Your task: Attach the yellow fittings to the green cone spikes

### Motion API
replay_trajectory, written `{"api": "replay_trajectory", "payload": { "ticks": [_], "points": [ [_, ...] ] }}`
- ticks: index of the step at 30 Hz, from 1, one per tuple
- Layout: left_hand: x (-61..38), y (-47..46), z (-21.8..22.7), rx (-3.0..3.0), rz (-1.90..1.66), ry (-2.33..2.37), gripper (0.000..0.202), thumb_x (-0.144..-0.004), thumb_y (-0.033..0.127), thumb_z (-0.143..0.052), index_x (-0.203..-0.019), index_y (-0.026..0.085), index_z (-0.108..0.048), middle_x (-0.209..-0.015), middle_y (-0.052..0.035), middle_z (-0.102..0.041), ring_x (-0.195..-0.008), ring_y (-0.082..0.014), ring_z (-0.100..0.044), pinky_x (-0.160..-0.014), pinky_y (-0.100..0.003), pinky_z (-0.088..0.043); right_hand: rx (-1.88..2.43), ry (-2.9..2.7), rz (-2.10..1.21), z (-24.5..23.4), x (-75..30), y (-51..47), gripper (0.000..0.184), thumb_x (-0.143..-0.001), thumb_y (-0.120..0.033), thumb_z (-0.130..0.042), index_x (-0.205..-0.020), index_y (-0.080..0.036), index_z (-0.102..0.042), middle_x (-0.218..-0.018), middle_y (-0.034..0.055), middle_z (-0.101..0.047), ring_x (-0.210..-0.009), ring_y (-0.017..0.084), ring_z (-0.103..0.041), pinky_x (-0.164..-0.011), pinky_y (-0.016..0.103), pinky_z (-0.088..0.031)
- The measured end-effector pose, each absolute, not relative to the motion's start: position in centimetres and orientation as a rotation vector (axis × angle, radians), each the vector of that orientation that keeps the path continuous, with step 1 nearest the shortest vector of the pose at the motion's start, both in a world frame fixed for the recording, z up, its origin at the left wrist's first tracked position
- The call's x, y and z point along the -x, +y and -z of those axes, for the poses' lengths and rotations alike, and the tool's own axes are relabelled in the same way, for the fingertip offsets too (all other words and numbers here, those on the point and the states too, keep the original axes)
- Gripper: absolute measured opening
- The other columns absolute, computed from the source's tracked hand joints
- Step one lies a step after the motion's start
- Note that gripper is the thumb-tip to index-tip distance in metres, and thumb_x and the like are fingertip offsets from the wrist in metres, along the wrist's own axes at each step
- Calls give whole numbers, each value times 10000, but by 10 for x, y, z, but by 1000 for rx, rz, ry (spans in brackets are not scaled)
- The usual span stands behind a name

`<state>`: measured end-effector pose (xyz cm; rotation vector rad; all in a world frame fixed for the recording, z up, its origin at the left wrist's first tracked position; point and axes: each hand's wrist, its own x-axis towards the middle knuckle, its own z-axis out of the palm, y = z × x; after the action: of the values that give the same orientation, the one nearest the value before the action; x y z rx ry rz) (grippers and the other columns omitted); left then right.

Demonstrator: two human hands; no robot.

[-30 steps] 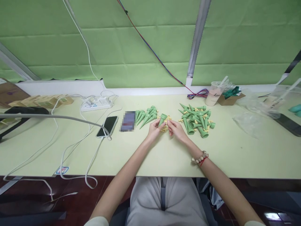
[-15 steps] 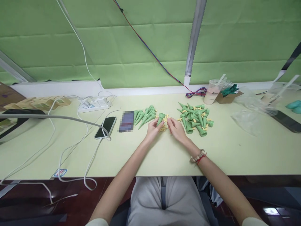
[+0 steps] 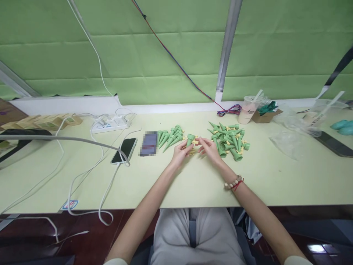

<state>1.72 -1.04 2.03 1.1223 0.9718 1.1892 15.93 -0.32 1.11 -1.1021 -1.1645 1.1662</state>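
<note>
My left hand pinches a green plastic cone just above the pale green table. My right hand meets it from the right, fingertips closed on a small yellow piece at the cone's wide end. A few more yellow pieces lie under my hands. To the left lies a neat row of green cones. On the right sits a loose heap of green cones with yellow parts. A bead bracelet is on my right wrist.
A phone on a white cable and a second blurred device lie left of the cones. A power strip and small boxes are farther left. A drink cup, cardboard tray and plastic bags stand at right.
Both hands stay together at the cone. My right fingers have shifted a little at the yellow piece. The view has dipped slightly.
</note>
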Motion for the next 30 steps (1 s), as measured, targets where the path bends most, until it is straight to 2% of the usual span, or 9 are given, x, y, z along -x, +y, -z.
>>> {"api": "replay_trajectory", "payload": {
  "ticks": [4,8,11,15,20,23,26,30],
  "points": [
    [-18,-11,-19,-1099,-1182,937,340,-616,339,-776,-895,156,-713,-550,45,-390,-502,-51,-291,-429,-198,-172,1119,-1123,-1188,-12,-163,-2,426,-662,-557,-673,-872,-189,-711,-865,47,-688,-515,82,-571,-414,192,-429],
    [-18,-12,-20,-1087,-1191,926,324,-613,317,-779,-889,157,-726,-539,38,-403,-491,-50,-286,-427,-206,-173,1113,-1202,-1183,-11,-162,-4,376,-622,-489,-730,-827,-175,-711,-860,58,-707,-548,104,-579,-434,208,-440],
    [-18,-14,-20,-1085,-1192,929,278,-605,293,-779,-844,157,-731,-551,20,-479,-499,-58,-334,-432,-205,-211,1107,-1238,-1195,-10,-160,-6,366,-624,-478,-730,-813,-166,-708,-840,65,-711,-517,103,-566,-424,220,-432],
    [-15,-13,-18,-1078,-1199,898,286,-613,308,-784,-849,155,-734,-723,-42,-637,-610,-100,-480,-476,-208,-309,1099,-1257,-1207,-10,-159,-7,365,-625,-477,-731,-813,-164,-710,-835,63,-711,-483,90,-540,-410,218,-411],
    [-14,-10,-13,-1074,-1183,868,347,-618,341,-793,-909,161,-735,-842,-69,-691,-674,-128,-547,-525,-229,-365,1110,-1233,-1233,-9,-158,-6,375,-614,-489,-732,-801,-165,-711,-830,58,-710,-476,85,-527,-406,218,-400],
    [-15,-10,-13,-1061,-1195,886,355,-603,343,-802,-899,159,-735,-829,-60,-690,-640,-112,-533,-515,-226,-353,1101,-1222,-1214,-5,-156,-5,373,-614,-485,-733,-802,-164,-706,-837,59,-708,-471,82,-520,-403,218,-397],
    [-16,-10,-13,-1035,-1185,945,410,-576,357,-815,-927,162,-727,-767,-39,-663,-570,-80,-478,-459,-206,-285,1103,-1212,-1178,-1,-155,-2,373,-630,-482,-721,-828,-167,-698,-804,50,-699,-470,83,-517,-394,213,-386],
    [-16,-7,-12,-1035,-1184,951,380,-579,410,-808,-832,149,-698,-596,22,-515,-499,-42,-365,-414,-182,-199,1102,-1214,-1171,-1,-156,0,396,-650,-478,-707,-902,-173,-695,-819,45,-694,-484,80,-532,-396,200,-392]
  ]
}}
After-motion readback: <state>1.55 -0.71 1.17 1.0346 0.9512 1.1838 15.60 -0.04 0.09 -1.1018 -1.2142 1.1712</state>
